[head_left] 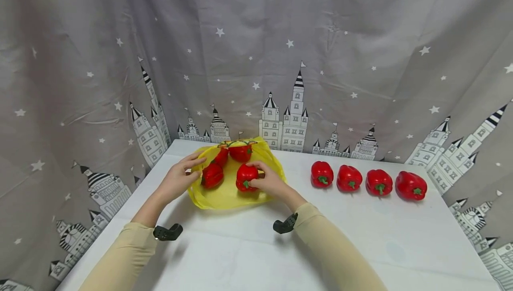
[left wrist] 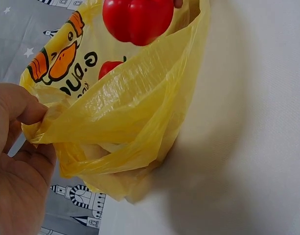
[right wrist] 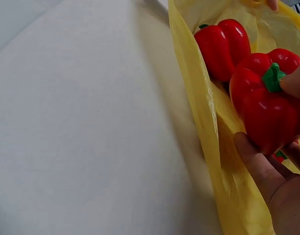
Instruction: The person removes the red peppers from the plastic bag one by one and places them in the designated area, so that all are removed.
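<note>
Because the yellow plastic bag (head_left: 228, 184) lies slack on the white table (head_left: 360, 246), it needs a hand to keep its mouth open, and the left hand (head_left: 178, 177) does that: the left wrist view shows thumb and forefinger pinching a gathered fold of the bag's rim (left wrist: 57, 122), lifted off the table so the opening gapes towards the right. At about three o'clock from that hand, the right hand (head_left: 270, 183) grips a red bell pepper (head_left: 246, 177) just inside the mouth; in the right wrist view the fingers (right wrist: 255, 161) curl under the fruit (right wrist: 267, 112) and a fingertip rests at its green stem, a cradling hold that suits a smooth, rounded thing likely to slip from a lighter pinch. Just beyond, at roughly eleven o'clock from the held pepper, a second pepper (head_left: 211, 175) lies in the bag, and farther back at twelve o'clock two more (head_left: 240, 152) rest near the bag's far edge. Out at three o'clock, well apart from the bag, four peppers (head_left: 366, 180) sit in a neat row. Behind everything hangs a grey curtain (head_left: 256, 59) printed with stars and castles.
</note>
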Action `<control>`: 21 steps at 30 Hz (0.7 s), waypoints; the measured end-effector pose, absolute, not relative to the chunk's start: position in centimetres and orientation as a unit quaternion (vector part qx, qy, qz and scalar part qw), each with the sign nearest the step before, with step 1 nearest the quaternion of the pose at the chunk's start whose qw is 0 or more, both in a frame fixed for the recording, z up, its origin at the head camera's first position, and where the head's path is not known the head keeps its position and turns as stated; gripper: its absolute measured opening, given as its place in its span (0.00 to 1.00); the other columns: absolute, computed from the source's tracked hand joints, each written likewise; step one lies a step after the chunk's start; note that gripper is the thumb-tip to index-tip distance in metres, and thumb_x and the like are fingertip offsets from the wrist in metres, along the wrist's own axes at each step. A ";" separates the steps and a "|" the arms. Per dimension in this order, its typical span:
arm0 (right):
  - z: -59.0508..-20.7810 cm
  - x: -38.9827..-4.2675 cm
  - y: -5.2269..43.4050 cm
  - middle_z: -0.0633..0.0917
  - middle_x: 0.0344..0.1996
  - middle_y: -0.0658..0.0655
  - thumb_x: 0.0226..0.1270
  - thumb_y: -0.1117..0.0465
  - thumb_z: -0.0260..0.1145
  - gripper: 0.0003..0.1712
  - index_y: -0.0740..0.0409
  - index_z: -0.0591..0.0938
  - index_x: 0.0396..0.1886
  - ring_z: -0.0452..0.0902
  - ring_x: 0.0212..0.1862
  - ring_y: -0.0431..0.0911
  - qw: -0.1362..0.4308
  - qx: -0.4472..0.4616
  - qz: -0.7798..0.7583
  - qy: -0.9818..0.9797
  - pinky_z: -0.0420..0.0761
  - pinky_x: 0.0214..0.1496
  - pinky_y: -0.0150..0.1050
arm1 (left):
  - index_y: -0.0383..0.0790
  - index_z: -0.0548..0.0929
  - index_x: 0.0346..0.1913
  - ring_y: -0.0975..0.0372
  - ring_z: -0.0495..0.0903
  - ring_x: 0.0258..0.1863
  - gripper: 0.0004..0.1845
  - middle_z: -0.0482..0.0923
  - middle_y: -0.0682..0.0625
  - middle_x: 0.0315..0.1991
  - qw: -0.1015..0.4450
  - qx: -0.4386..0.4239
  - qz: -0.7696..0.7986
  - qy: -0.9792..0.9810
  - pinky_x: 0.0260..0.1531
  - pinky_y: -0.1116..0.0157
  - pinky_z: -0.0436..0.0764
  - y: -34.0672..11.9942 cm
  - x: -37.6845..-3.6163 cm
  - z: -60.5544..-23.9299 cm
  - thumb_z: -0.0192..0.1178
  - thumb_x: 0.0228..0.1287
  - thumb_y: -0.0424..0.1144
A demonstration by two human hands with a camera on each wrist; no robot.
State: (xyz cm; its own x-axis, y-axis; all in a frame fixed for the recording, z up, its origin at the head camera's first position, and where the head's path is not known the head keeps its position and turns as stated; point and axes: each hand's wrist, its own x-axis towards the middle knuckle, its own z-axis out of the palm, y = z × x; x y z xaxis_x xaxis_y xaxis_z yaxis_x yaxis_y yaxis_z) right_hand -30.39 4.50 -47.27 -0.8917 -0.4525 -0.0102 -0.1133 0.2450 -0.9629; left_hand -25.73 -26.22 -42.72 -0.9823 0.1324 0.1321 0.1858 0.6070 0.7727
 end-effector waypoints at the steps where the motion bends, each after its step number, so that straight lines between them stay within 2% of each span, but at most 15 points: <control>1: -47.3 -30.3 4.7 0.75 0.65 0.56 0.62 0.61 0.70 0.31 0.45 0.75 0.66 0.76 0.62 0.56 0.146 -0.183 -0.588 0.774 0.82 0.57 0.47 | 0.38 0.74 0.73 0.47 0.57 0.77 0.26 0.58 0.46 0.79 0.031 -0.089 -0.433 -0.896 0.65 0.44 0.71 -26.2 -25.7 -42.7 0.55 0.73 0.34; 14: -47.1 -28.8 7.5 0.77 0.62 0.56 0.61 0.60 0.70 0.32 0.44 0.76 0.66 0.73 0.65 0.57 0.145 -0.191 -0.584 0.775 0.80 0.59 0.49 | 0.36 0.74 0.72 0.47 0.55 0.78 0.26 0.59 0.45 0.79 0.034 -0.103 -0.430 -0.896 0.65 0.43 0.72 -26.2 -25.8 -42.8 0.54 0.72 0.33; 21: -46.7 -28.0 9.4 0.77 0.64 0.54 0.61 0.61 0.71 0.33 0.43 0.76 0.67 0.73 0.64 0.55 0.140 -0.182 -0.594 0.771 0.82 0.57 0.47 | 0.36 0.74 0.72 0.47 0.55 0.78 0.26 0.59 0.45 0.79 0.036 -0.107 -0.434 -0.894 0.65 0.43 0.71 -26.1 -25.9 -42.8 0.54 0.72 0.33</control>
